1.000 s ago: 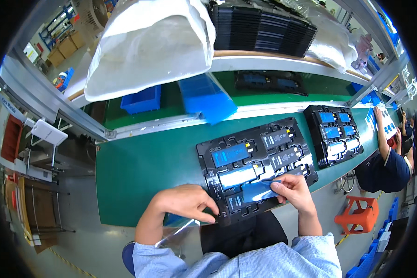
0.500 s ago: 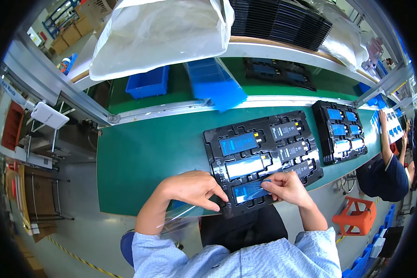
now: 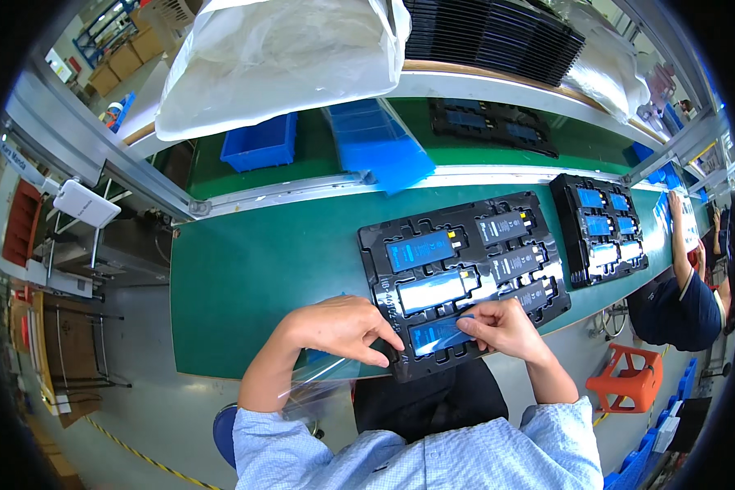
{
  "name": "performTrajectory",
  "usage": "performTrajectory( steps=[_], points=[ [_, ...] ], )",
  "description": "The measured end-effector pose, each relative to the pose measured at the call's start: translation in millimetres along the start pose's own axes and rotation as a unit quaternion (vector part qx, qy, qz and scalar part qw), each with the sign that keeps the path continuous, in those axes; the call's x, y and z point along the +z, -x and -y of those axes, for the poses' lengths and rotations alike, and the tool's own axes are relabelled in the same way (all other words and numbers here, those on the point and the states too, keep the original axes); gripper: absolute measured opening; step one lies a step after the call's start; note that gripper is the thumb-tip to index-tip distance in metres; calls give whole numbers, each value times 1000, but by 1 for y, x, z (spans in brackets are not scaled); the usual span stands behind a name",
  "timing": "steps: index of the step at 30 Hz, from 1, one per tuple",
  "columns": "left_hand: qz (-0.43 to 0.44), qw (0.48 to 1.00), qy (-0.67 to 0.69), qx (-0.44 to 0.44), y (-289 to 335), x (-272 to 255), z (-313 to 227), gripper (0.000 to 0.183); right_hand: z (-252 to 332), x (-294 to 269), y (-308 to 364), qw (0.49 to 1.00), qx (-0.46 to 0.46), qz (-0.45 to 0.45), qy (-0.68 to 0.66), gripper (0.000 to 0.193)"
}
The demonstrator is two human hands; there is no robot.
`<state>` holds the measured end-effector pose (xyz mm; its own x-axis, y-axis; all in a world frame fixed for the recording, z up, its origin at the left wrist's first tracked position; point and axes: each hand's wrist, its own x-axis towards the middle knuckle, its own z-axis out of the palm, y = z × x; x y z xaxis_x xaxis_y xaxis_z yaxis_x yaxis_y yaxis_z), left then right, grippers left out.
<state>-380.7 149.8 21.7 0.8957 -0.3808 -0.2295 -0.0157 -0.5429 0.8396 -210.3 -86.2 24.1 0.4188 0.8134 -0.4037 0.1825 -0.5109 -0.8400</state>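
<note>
A black plastic tray (image 3: 372, 278) of flat battery packs lies in front of me on the green table. Three packs in its left column look blue on top, one of them glaring with light; those in the right column look dark grey. At the nearest blue battery pack (image 3: 434, 336), my right hand (image 3: 502, 328) pinches the edge of a blue film (image 3: 465, 320) at the pack's right end. My left hand (image 3: 347, 329) rests at the tray's near left edge, thumb and index finger apart. Clear film (image 3: 322, 384) hangs by my left forearm.
A stack of filled black trays (image 3: 578, 265) stands to the right. Behind the rail are blue film sheets (image 3: 380, 147), a blue bin (image 3: 260, 143) and another tray (image 3: 494, 129). A shelf above holds a white bag (image 3: 282, 65). At right, a person (image 3: 682, 302) works near an orange stool (image 3: 626, 378).
My hands have barely moved; the right still pinches at the same pack. The person at right has shifted the white sheet in their hands.
</note>
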Motion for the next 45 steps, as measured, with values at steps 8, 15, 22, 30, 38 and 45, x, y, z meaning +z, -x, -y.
performTrajectory(
  steps=[8, 15, 22, 30, 38, 45],
  points=[
    [-5, 1000, -2, -10, -2, 1, -1, 35, -3, 1, -1, 1000, -4, -1, 1, 20],
    [-12, 1000, 18, -12, -8, 9, -3, 36, -5, 4, -2, 1000, -17, -19, 14, 21],
    [-4, 999, -24, -42, -14, 9, -5, 31, -3, 8, -2, 997, -52, -40, 37, 21],
    [-49, 997, -14, -51, -14, 11, -12, 25, -4, 1, 1, 986, -99, -17, 132, 20],
    [-79, 994, -55, -52, -11, 18, -17, 22, 11, -6, 6, 995, -62, 6, 78, 25],
    [-258, 957, -118, -66, -5, 64, -25, 20, -2, -8, 5, 985, -132, 9, 109, 25]
  ],
)
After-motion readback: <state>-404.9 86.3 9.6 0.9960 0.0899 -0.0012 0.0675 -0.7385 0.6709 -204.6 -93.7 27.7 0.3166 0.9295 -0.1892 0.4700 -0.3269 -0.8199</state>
